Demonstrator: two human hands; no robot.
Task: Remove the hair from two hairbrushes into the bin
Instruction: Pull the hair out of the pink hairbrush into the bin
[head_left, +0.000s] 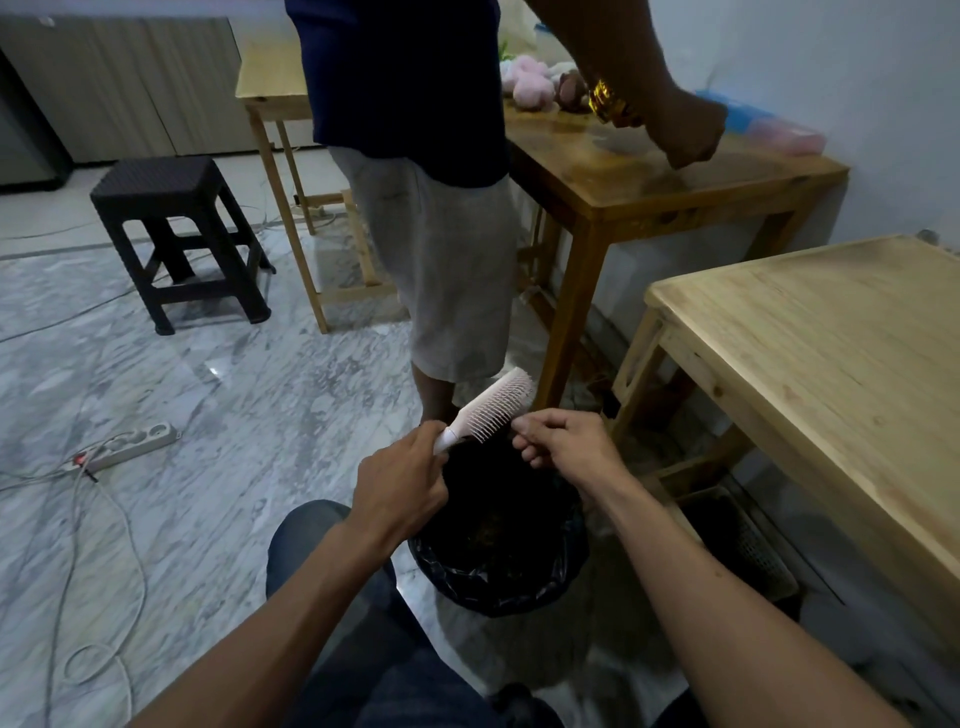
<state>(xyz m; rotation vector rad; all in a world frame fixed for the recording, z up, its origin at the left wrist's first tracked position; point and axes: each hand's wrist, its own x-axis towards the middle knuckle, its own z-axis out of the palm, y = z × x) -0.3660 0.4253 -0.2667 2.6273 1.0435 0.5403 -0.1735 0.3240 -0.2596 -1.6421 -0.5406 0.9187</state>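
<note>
Head view, looking down over the bin: round, lined with a crinkled black bag, dark inside, standing on glossy grey-veined marble floor. Right above the rim, a pale pink hairbrush, held tilted, head up and away, rows of thin plastic bristles facing right. Left hand wrapped round the handle, fingers curled tight. Right hand at the bristles, thumb and forefinger pressed together in a pinch, other fingers curled under; whether a strand sits in that pinch, too fine to tell. Looks like the plucking step on this brush, hair being drawn off over the bin. Next, probably: pull clear of the bristles, let go over the bag, back in for more. No second brush in sight. Behind, a standing person's grey shorts, a varnished brown table, a pale raw-wood table at right, a dark woven stool, and a white power strip with trailing cables at left.
</note>
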